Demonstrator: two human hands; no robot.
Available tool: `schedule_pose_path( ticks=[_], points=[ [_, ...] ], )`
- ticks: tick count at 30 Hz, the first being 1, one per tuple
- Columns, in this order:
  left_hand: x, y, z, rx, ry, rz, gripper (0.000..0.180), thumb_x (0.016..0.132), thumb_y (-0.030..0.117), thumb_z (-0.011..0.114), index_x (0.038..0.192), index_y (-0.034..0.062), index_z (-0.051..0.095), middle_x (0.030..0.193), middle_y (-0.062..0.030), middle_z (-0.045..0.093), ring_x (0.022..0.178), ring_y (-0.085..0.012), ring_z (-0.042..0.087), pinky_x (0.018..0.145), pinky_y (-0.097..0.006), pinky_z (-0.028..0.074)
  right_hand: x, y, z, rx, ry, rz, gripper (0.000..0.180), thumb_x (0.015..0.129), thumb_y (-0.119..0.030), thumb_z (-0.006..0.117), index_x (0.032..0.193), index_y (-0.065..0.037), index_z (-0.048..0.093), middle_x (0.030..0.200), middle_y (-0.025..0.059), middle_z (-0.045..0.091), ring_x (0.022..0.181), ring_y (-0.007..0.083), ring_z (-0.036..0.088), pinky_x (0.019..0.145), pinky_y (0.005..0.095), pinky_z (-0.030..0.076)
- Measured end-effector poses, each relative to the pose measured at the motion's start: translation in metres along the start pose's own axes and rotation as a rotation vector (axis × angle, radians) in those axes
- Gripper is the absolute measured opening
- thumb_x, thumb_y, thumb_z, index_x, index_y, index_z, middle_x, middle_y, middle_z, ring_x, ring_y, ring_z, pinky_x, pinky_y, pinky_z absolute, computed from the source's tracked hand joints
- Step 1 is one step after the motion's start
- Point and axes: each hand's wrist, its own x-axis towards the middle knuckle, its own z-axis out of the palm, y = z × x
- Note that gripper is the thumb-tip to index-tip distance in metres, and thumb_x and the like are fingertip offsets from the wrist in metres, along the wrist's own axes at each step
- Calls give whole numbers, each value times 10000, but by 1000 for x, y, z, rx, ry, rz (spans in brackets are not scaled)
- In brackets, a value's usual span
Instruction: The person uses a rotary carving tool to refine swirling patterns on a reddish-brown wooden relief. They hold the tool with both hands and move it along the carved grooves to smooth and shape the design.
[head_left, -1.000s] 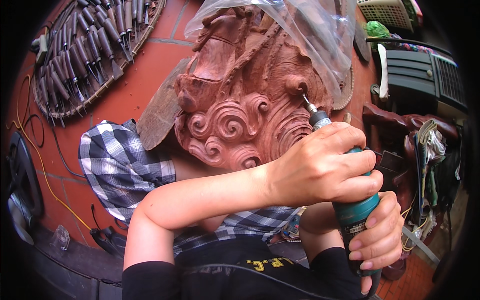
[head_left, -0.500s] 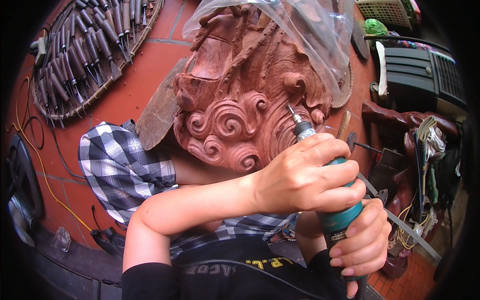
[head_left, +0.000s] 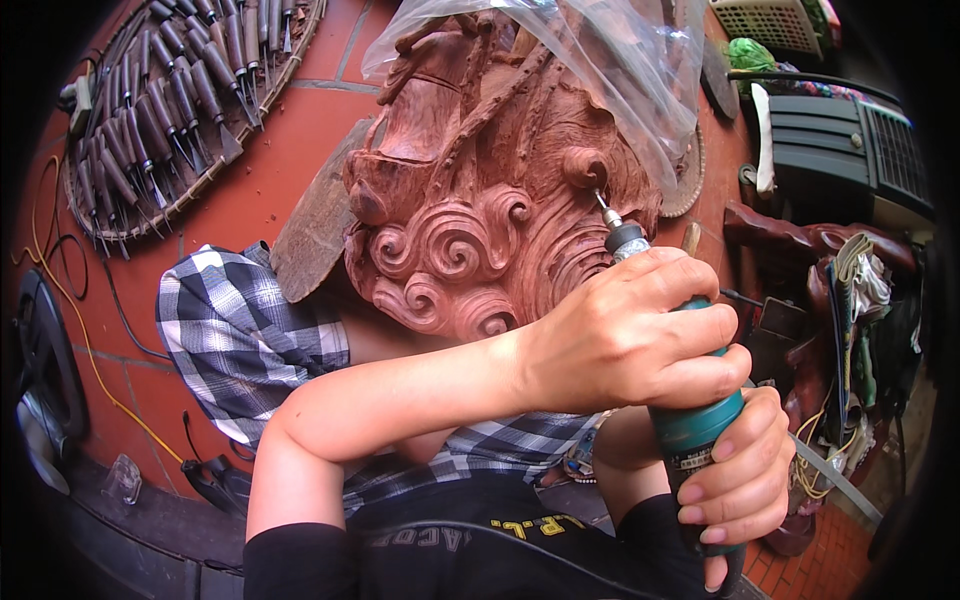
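A reddish-brown wood carving with spiral scrolls rests against my checked-cloth lap. Clear plastic sheet drapes its upper right. My left hand reaches across and grips the upper body of a teal rotary tool. My right hand holds the tool's lower end. The tool's thin bit touches a round knob on the carving's right side.
A shallow woven tray full of several chisels lies on the red tile floor at upper left. A yellow cord runs down the left. A dark machine and carved wood pieces crowd the right.
The tool and both hands have shifted slightly; the bit has moved up along the carving's right side to the round knob.
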Motion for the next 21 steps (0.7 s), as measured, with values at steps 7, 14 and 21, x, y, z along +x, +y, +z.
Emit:
schedule_pose_path(
  ticks=[7,14,21],
  points=[
    [-1,-4,-2,-13,0,43,185,741,194,715,919,160,679,941,-7,660,881,-236,651,705,-341,519,-8,-3,0,-32,-43,3,373,866,-559,776,809,-202,684,723,-86,721,658,54,680,762,258,422],
    [-8,0,-13,-19,-54,47,183,762,184,726,938,153,687,959,-15,669,902,-243,663,709,-350,526,4,5,9,11,-173,-36,259,972,-354,664,844,-130,644,733,-12,727,666,128,715,670,273,521],
    [-14,7,-17,-14,-38,24,203,754,165,723,954,149,691,977,-25,675,911,-253,665,743,-365,543,0,-3,2,91,-204,24,117,938,-93,638,834,-87,693,788,38,760,758,168,761,750,271,543]
  ],
)
